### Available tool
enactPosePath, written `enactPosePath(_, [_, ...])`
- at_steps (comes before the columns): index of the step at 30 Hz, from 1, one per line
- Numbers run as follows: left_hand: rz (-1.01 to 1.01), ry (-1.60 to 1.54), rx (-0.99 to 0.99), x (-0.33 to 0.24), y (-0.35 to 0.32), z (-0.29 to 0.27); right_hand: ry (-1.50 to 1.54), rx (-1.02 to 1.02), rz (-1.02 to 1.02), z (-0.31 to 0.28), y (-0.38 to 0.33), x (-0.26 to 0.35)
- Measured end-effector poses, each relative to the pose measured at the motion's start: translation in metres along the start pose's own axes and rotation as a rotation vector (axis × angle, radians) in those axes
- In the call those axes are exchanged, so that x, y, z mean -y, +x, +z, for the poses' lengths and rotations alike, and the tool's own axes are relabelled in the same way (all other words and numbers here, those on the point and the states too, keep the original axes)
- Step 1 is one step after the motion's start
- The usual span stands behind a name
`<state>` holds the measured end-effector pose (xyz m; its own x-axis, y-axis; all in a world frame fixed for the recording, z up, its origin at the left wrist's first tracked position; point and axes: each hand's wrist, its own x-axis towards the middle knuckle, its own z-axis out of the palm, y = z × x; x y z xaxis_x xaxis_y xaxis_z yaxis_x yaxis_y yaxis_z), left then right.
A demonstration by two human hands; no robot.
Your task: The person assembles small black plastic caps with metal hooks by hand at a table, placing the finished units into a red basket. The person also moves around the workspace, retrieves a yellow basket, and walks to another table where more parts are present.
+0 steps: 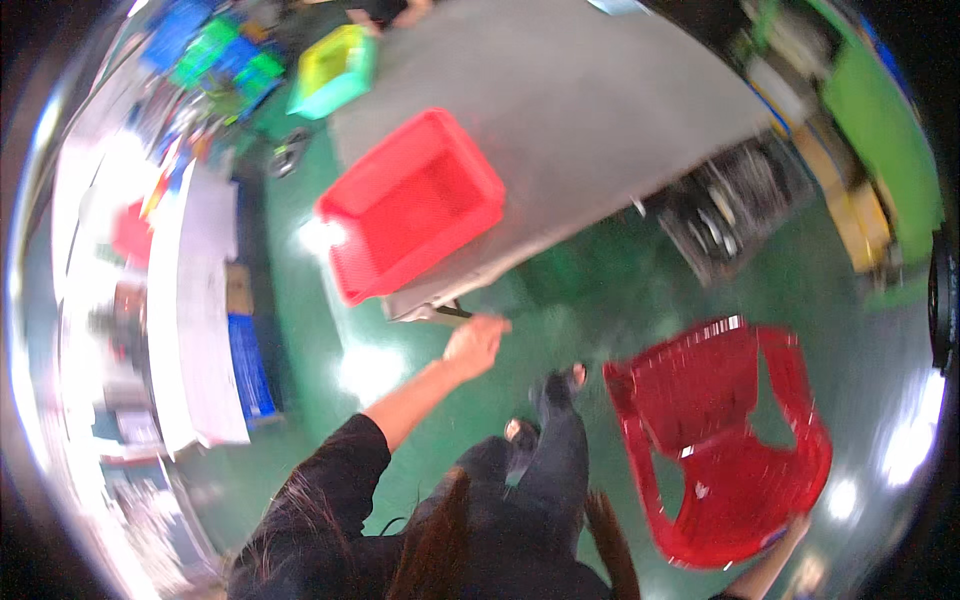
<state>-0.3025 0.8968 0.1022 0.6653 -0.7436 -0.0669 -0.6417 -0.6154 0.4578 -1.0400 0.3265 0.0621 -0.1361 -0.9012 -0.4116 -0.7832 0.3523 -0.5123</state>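
My left hand (476,344) hangs over the green floor, just off the near corner of the grey table. Its fingers look loosely curled, though blurred, and I see nothing in them. Low on the right, my right hand (798,528) is at the edge of a red plastic chair (735,490) with armrests, its fingers seemingly closed on that edge and partly hidden. A red rectangular bin (415,205) sits at the left end of the table (580,110), jutting past its edge; no contents show in it.
A black crate (735,215) with dark items stands by the table's right side. Yellow and green bins (335,72) are at the far left, near another person's hand (412,12). A white-topped bench (205,300) runs along the left. A green panel (880,130) rises at the right.
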Motion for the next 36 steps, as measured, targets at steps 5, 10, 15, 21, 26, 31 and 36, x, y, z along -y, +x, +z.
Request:
enactPosePath(5, [0.349,-0.122,-0.041,-0.043,0.157,0.039,-0.732,-0.519,-0.647,0.133,-0.135,0.205])
enactPosePath(10, [0.323,-0.068,0.525,-0.045,0.205,0.163,-0.367,-0.074,-0.739,0.304,-0.262,0.275])
enactPosePath(15, [0.119,0.121,0.888,0.034,0.237,0.313,-0.779,0.032,-0.536,0.457,-0.352,0.200])
enactPosePath(21, [0.127,0.016,0.703,0.170,0.323,0.449,-0.625,-0.014,-0.571,0.507,-0.275,0.172])
enactPosePath(26, [-0.147,0.279,0.571,0.228,0.378,0.511,-0.572,0.003,-0.561,0.575,-0.197,0.181])
enactPosePath(31, [-0.316,-0.027,0.185,0.321,0.408,0.571,-0.469,0.024,-0.633,0.662,-0.137,0.193])
enactPosePath(36, [-0.312,0.070,-0.233,0.323,0.438,0.620,-0.395,0.026,-0.722,0.732,-0.092,0.211])
